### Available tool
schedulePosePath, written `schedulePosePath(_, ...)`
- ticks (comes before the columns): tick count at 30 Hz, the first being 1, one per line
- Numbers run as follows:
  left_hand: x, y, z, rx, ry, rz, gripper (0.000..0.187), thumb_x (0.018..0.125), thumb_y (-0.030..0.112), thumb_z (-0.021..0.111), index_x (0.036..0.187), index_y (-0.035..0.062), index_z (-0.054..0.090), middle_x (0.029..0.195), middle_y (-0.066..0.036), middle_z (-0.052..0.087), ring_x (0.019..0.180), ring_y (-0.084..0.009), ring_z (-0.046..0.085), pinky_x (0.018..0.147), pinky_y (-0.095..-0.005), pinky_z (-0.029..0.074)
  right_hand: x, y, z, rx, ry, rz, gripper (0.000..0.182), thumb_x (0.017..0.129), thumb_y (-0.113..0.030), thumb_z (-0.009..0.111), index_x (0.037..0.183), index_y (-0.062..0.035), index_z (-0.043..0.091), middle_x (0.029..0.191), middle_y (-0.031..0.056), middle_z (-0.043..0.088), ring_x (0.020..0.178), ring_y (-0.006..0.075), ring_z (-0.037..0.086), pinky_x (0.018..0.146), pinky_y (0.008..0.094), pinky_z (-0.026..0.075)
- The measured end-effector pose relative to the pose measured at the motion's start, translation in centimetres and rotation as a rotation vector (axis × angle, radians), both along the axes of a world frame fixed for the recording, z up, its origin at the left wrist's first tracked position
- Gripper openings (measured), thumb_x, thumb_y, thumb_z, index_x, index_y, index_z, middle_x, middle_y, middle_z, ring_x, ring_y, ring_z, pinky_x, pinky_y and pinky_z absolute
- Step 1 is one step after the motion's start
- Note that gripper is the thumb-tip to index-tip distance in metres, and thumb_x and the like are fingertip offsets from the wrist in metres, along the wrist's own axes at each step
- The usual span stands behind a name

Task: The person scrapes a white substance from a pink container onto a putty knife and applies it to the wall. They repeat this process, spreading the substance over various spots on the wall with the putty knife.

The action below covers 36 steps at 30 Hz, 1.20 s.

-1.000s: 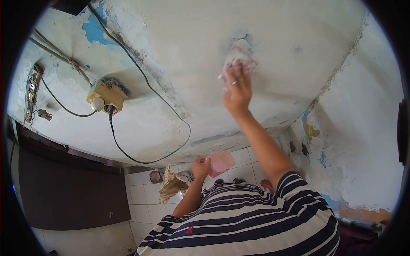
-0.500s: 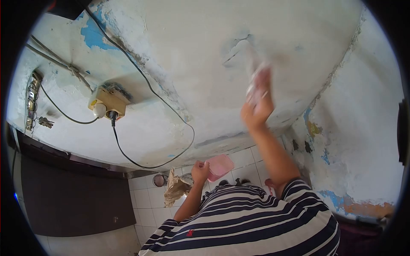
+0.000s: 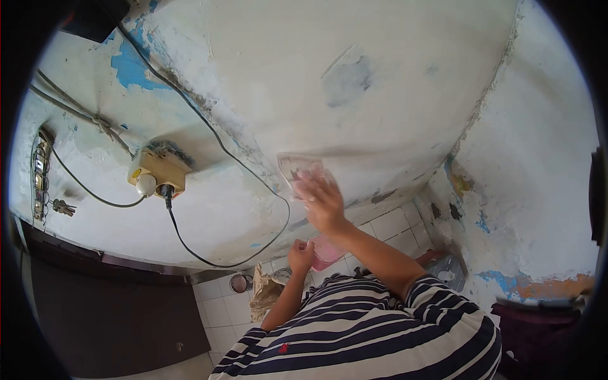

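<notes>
My right hand (image 3: 323, 201), a little blurred, grips a flat, pale putty scraper (image 3: 292, 163) against or very close to the lower part of the wall (image 3: 253, 76). White smears mark its fingers. Above it, a grey-blue damp-looking patch (image 3: 348, 79) shows on the wall, with a thin ridge at its upper edge. Lower down, my left hand (image 3: 300, 256) is closed on the rim of a pink plastic tub (image 3: 329, 251). My right forearm hides part of the tub, and its contents are hard to make out.
A yellowish socket box (image 3: 161, 170) with a plug and a looping black cable (image 3: 218, 120) is on the wall at left. Keys (image 3: 63, 207) hang beside a switch strip. A crumpled brown paper bag (image 3: 265, 294) and a small round can (image 3: 239, 283) stand on the tiled floor.
My right hand has swept down and left across the wall with the scraper. The patch above now shows a paler ridge instead of a dark slit. My left hand stays on the tub.
</notes>
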<state>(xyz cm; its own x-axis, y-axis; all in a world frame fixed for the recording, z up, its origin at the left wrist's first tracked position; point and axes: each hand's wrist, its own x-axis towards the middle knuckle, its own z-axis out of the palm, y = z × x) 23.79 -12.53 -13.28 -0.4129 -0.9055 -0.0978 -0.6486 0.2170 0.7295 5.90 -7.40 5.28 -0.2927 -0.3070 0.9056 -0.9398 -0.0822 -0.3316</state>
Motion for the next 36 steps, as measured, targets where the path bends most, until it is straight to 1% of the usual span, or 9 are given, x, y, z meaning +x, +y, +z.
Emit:
schedulePosePath(3,0.0,-0.9,-0.4,-0.003,0.016,-0.013,0.03,0.08,0.032,0.077,0.086,0.0031,0.069,0.08,-0.018,0.073,0.075,-0.0362,0.072,0.071,-0.045,0.056,-3.2,3.8,5.3,-0.204,0.01,-0.041,0.038,0.1,-0.009,0.052,0.134,0.0031,0.063,0.143,0.0235,0.06,0.139,0.0471,0.05,0.116,0.0597,0.036)
schedulePosePath(7,0.5,-0.7,-0.4,0.018,0.011,-0.048,0.031,0.079,0.032,0.077,0.086,0.003,0.069,0.079,-0.017,0.073,0.075,-0.0361,0.072,0.071,-0.0444,0.056,-12.1,2.8,13.3,-0.506,0.108,-0.442,0.041,0.095,-0.007,0.055,0.134,-0.0034,0.066,0.143,0.0218,0.06,0.138,0.0435,0.051,0.114,0.0574,0.039)
schedulePosePath(10,0.5,-1.0,-0.6,0.044,0.011,-0.077,0.03,0.079,0.031,0.077,0.086,0.0028,0.069,0.079,-0.017,0.073,0.076,-0.0357,0.073,0.071,-0.0441,0.056,-13.0,-1.1,14.3,-0.354,0.087,-0.327,0.043,0.092,-0.004,0.058,0.134,-0.0084,0.068,0.145,0.0176,0.059,0.139,0.0425,0.051,0.113,0.0543,0.041)
schedulePosePath(19,0.3,-3.5,-1.5,0.024,0.048,-0.118,0.028,0.08,0.029,0.076,0.085,0.0025,0.068,0.079,-0.018,0.073,0.076,-0.0352,0.073,0.071,-0.0439,0.056,2.4,-2.4,2.2,-0.04,-0.066,0.062,0.041,0.089,-0.003,0.06,0.127,-0.0148,0.072,0.141,0.0116,0.064,0.136,0.0404,0.055,0.112,0.0533,0.043)
schedulePosePath(22,0.6,-3.8,-0.9,0.009,0.029,-0.126,0.028,0.08,0.029,0.076,0.085,0.0024,0.068,0.079,-0.018,0.073,0.075,-0.0353,0.073,0.07,-0.0435,0.056,-1.7,1.2,5.0,-0.242,-0.037,0.046,0.035,0.104,-0.015,0.051,0.13,0.005,0.064,0.142,0.0259,0.06,0.139,0.038,0.053,0.112,0.0546,0.043)
schedulePosePath(23,0.8,-3.8,-1.1,0.016,0.028,-0.129,0.028,0.08,0.029,0.076,0.085,0.0024,0.068,0.079,-0.018,0.073,0.075,-0.0353,0.073,0.07,-0.0435,0.056,-4.1,2.0,7.0,-0.362,-0.024,-0.026,0.037,0.096,-0.005,0.052,0.128,0.002,0.067,0.135,0.0227,0.066,0.134,0.0425,0.057,0.112,0.0544,0.042)
schedulePosePath(24,1.1,-4.0,-1.2,0.014,0.026,-0.141,0.028,0.08,0.029,0.076,0.085,0.0026,0.068,0.079,-0.018,0.073,0.075,-0.0354,0.073,0.07,-0.0435,0.056,-6.7,2.5,8.2,-0.402,-0.11,-0.135,0.042,0.105,-0.01,0.048,0.142,0.0079,0.055,0.149,0.0282,0.052,0.139,0.0382,0.052,0.112,0.0449,0.044)
schedulePosePath(29,2.0,-4.6,-1.9,0.001,0.029,-0.174,0.027,0.079,0.029,0.076,0.085,0.0032,0.068,0.078,-0.017,0.073,0.075,-0.0355,0.072,0.07,-0.0435,0.056,-16.3,1.1,11.5,-0.308,0.139,-0.405,0.045,0.097,-0.005,0.056,0.142,0.0002,0.059,0.149,0.0225,0.054,0.14,0.0435,0.05,0.115,0.0474,0.041)
schedulePosePath(36,2.1,-5.2,-1.7,0.015,0.002,-0.172,0.028,0.08,0.029,0.075,0.086,0.0031,0.068,0.079,-0.017,0.073,0.075,-0.033,0.073,0.071,-0.0427,0.056,-2.3,-5.1,-3.0,-0.095,0.063,-0.052,0.04,0.088,-0.004,0.061,0.124,-0.0139,0.074,0.146,0.015,0.059,0.141,0.0459,0.047,0.117,0.0575,0.037)
